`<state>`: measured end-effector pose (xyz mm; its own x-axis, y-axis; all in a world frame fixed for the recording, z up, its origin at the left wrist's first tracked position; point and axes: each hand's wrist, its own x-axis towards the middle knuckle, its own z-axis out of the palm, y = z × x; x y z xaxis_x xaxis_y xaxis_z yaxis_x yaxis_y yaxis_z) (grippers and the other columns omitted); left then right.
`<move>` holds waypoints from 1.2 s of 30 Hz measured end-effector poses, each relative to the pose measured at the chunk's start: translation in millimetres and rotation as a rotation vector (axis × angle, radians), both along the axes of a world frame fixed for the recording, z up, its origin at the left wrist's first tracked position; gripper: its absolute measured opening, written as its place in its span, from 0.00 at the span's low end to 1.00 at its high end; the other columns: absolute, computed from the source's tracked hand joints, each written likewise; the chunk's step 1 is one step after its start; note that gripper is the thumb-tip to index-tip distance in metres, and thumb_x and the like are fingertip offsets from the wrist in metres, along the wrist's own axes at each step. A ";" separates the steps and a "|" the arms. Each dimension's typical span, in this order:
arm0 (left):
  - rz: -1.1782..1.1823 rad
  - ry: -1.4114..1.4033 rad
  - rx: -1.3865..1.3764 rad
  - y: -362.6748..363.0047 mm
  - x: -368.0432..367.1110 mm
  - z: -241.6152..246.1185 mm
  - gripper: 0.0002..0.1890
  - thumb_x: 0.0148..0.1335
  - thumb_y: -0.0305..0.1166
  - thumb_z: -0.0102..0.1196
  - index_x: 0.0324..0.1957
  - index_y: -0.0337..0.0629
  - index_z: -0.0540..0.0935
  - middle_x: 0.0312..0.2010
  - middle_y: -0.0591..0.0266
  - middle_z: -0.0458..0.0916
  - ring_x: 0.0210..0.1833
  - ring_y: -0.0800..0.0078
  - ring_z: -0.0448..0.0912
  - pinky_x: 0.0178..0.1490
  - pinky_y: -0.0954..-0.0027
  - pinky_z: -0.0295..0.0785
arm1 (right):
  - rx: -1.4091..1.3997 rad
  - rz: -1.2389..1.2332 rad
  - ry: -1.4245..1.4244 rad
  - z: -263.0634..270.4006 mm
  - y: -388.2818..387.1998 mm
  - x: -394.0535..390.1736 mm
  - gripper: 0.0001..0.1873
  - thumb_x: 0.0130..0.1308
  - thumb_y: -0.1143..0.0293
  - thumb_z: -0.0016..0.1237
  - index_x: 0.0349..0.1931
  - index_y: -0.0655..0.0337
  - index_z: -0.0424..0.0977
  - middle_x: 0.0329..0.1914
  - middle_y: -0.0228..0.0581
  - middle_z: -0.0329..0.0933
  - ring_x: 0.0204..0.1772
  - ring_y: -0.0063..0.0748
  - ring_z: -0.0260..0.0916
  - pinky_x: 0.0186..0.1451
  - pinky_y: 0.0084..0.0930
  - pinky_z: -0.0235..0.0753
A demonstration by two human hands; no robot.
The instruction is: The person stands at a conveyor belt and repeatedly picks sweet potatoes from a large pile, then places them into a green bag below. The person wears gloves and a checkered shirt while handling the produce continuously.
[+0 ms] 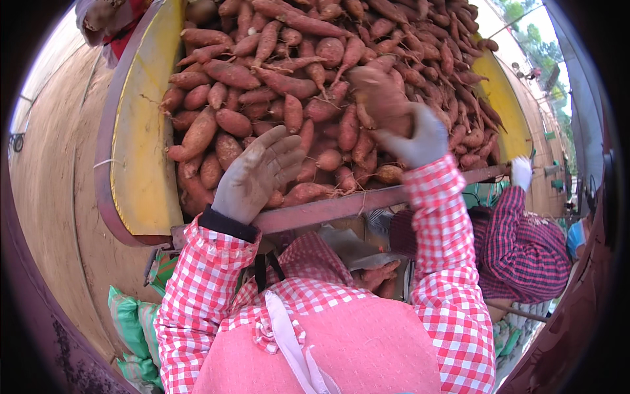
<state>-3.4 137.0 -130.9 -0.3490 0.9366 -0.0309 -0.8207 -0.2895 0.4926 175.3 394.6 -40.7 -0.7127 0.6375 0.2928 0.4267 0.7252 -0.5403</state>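
A large heap of sweet potatoes [285, 83] fills a metal trough with yellow side walls [142, 133]. My left hand [261, 177], in a soiled pale glove, is held palm up with its fingers apart above the near left part of the heap and holds nothing. In a similar glove, my right hand [418, 138] grips a big sweet potato [384, 101], blurred by motion, over the middle of the heap. Below my hands runs the trough's reddish front rail [334, 209]. Under it, close to my body, several sweet potatoes [379, 278] lie beside a pale plastic sheet.
At the right, a co-worker in a dark checked shirt [526, 251] has a gloved hand [520, 172] by the rail's end. Another person's hand [101, 17] shows at the top left, beyond the yellow wall. Filled green sacks [129, 322] stand at the lower left.
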 end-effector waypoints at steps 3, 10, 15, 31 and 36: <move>-0.004 0.109 -0.018 -0.1 10.0 8.6 0.42 0.70 0.51 0.60 0.76 0.38 0.60 0.70 0.49 0.71 0.72 0.55 0.72 0.76 0.51 0.65 | -0.081 0.343 0.054 -17.5 -68.6 -26.6 0.31 0.46 0.58 0.76 0.49 0.65 0.80 0.37 0.42 0.82 0.38 0.35 0.82 0.42 0.32 0.82; 0.040 -0.305 -0.104 -11.6 -2.1 1.2 0.39 0.70 0.61 0.55 0.67 0.35 0.69 0.57 0.43 0.80 0.61 0.48 0.79 0.68 0.46 0.74 | -0.104 0.212 0.040 -56.5 -5.7 -16.9 0.17 0.64 0.61 0.63 0.47 0.64 0.82 0.40 0.49 0.82 0.44 0.45 0.83 0.49 0.37 0.82; 0.094 -0.371 -0.080 -8.9 -6.2 -8.8 0.38 0.69 0.61 0.54 0.64 0.34 0.70 0.53 0.43 0.81 0.55 0.47 0.82 0.62 0.44 0.77 | 0.111 -0.115 -1.007 -92.2 134.0 -3.9 0.26 0.68 0.59 0.49 0.66 0.52 0.75 0.70 0.55 0.73 0.71 0.55 0.70 0.74 0.44 0.71; 0.102 -0.402 -0.058 -7.3 -6.7 -4.1 0.40 0.69 0.62 0.54 0.64 0.32 0.69 0.51 0.43 0.82 0.54 0.47 0.83 0.62 0.47 0.78 | 0.081 -0.159 -1.227 -152.0 163.9 -50.7 0.28 0.74 0.51 0.47 0.72 0.44 0.70 0.74 0.44 0.71 0.75 0.45 0.70 0.75 0.43 0.71; 0.089 -0.443 -0.015 -8.6 -7.5 3.9 0.42 0.69 0.64 0.52 0.65 0.30 0.69 0.49 0.43 0.82 0.50 0.48 0.84 0.57 0.48 0.81 | 0.108 -0.279 -1.011 -109.2 149.8 -20.0 0.30 0.63 0.49 0.58 0.62 0.56 0.77 0.63 0.54 0.79 0.67 0.51 0.76 0.70 0.43 0.75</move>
<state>-11.0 128.4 -127.0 -0.3784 0.9018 -0.2090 -0.9255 -0.3642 0.1038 155.4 544.4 -149.8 -0.4894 0.8222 -0.2906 0.8015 0.5554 0.2216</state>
